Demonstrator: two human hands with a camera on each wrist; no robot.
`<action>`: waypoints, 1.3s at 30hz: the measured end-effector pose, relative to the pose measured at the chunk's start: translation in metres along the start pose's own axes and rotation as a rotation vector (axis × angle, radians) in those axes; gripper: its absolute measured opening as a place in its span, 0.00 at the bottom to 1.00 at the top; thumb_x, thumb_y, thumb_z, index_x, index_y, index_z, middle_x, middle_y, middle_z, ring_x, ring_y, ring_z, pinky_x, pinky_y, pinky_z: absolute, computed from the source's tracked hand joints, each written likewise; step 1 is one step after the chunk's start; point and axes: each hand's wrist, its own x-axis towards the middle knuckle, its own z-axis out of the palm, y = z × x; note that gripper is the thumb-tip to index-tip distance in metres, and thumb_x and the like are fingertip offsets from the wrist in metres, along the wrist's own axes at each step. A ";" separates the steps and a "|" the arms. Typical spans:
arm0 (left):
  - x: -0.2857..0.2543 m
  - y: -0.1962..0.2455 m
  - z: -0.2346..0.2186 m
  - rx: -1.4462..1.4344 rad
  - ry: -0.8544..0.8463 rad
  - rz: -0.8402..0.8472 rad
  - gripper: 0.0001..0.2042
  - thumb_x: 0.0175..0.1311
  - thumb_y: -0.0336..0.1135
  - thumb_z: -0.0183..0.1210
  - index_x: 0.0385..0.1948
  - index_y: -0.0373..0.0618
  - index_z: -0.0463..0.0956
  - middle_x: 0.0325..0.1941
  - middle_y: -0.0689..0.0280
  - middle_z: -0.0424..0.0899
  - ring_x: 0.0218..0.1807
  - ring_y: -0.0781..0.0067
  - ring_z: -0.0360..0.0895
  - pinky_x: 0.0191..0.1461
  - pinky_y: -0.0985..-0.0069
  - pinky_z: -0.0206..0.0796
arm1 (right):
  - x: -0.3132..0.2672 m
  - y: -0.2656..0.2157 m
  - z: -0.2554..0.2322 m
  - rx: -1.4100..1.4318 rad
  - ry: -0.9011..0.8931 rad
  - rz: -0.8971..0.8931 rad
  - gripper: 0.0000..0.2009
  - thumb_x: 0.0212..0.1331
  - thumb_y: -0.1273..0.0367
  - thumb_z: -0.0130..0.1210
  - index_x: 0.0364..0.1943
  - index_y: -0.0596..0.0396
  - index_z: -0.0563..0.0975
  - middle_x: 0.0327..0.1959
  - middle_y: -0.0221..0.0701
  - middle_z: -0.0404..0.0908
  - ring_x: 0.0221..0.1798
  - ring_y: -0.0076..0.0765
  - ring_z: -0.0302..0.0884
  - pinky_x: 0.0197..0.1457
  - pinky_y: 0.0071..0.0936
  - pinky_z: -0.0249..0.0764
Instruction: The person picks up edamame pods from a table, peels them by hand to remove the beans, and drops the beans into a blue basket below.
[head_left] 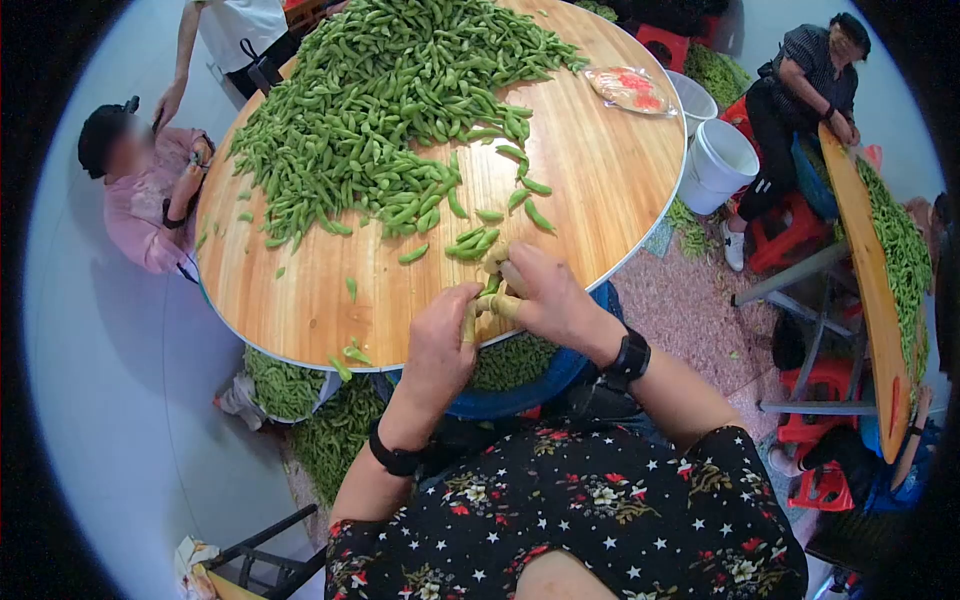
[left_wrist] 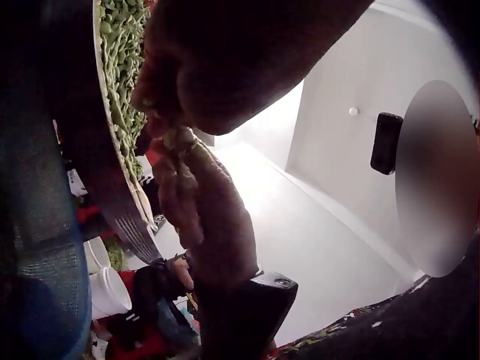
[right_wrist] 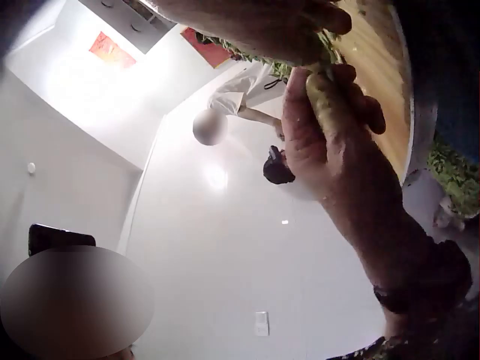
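Note:
Both hands meet over the near edge of a round wooden table (head_left: 590,150). My left hand (head_left: 443,335) and right hand (head_left: 555,295) pinch a green soybean pod (head_left: 491,285) between their thumbs and fingertips. Yellowish covers wrap some fingertips, including the left thumb (right_wrist: 325,112). Just beyond the right fingers lies a small cluster of soybean pods (head_left: 470,243). A large heap of pods (head_left: 370,120) covers the far and left part of the table. In both wrist views the hands hide most of the held pod.
A plastic-wrapped packet (head_left: 630,90) lies at the table's right edge, beside white buckets (head_left: 718,165). Below the near edge stands a blue tub (head_left: 500,402) with greens. A person in pink (head_left: 145,215) sits at the left. Another table (head_left: 860,250) with pods stands at right.

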 end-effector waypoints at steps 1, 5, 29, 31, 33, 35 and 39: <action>0.000 0.001 -0.002 0.000 -0.001 -0.001 0.18 0.47 0.16 0.50 0.44 0.34 0.73 0.42 0.47 0.79 0.45 0.44 0.76 0.50 0.61 0.70 | 0.002 0.001 -0.001 0.035 -0.034 0.024 0.14 0.48 0.67 0.61 0.33 0.61 0.70 0.28 0.45 0.72 0.36 0.56 0.72 0.39 0.43 0.69; 0.001 0.000 0.000 0.027 -0.001 0.072 0.15 0.52 0.18 0.52 0.44 0.35 0.74 0.40 0.50 0.80 0.42 0.50 0.78 0.47 0.65 0.71 | 0.002 0.014 0.007 0.029 -0.098 -0.048 0.12 0.47 0.70 0.59 0.32 0.61 0.69 0.27 0.45 0.72 0.35 0.55 0.72 0.39 0.43 0.68; 0.001 0.026 0.004 -0.055 0.126 -0.154 0.29 0.58 0.20 0.52 0.65 0.38 0.58 0.36 0.48 0.82 0.36 0.47 0.80 0.39 0.64 0.71 | -0.010 -0.006 0.018 0.022 0.063 -0.040 0.07 0.50 0.74 0.57 0.29 0.61 0.70 0.23 0.42 0.68 0.28 0.47 0.70 0.32 0.36 0.67; -0.002 0.028 0.003 -0.013 0.102 -0.154 0.30 0.58 0.20 0.52 0.65 0.38 0.57 0.36 0.48 0.82 0.36 0.47 0.80 0.39 0.64 0.71 | -0.008 -0.009 0.017 0.026 0.055 -0.052 0.07 0.49 0.74 0.56 0.28 0.61 0.69 0.23 0.42 0.67 0.27 0.48 0.69 0.32 0.37 0.67; -0.006 0.029 0.003 -0.063 0.127 -0.185 0.28 0.58 0.20 0.52 0.64 0.39 0.60 0.37 0.48 0.82 0.37 0.48 0.81 0.40 0.63 0.71 | -0.009 -0.016 0.013 0.072 -0.009 0.064 0.06 0.49 0.75 0.54 0.28 0.61 0.68 0.23 0.42 0.67 0.27 0.47 0.68 0.32 0.36 0.66; -0.017 0.029 -0.011 -0.020 0.082 -0.234 0.26 0.57 0.19 0.52 0.61 0.40 0.64 0.37 0.49 0.82 0.38 0.49 0.81 0.41 0.63 0.72 | -0.009 -0.017 0.006 0.069 -0.103 0.057 0.06 0.49 0.75 0.54 0.28 0.60 0.68 0.23 0.43 0.68 0.29 0.50 0.69 0.33 0.39 0.66; -0.053 0.013 -0.076 0.298 0.011 -0.231 0.15 0.56 0.22 0.55 0.46 0.41 0.77 0.43 0.51 0.82 0.41 0.49 0.80 0.45 0.63 0.72 | -0.021 -0.016 -0.009 0.173 -0.406 -0.024 0.06 0.49 0.75 0.53 0.30 0.59 0.69 0.25 0.42 0.70 0.32 0.53 0.71 0.35 0.41 0.67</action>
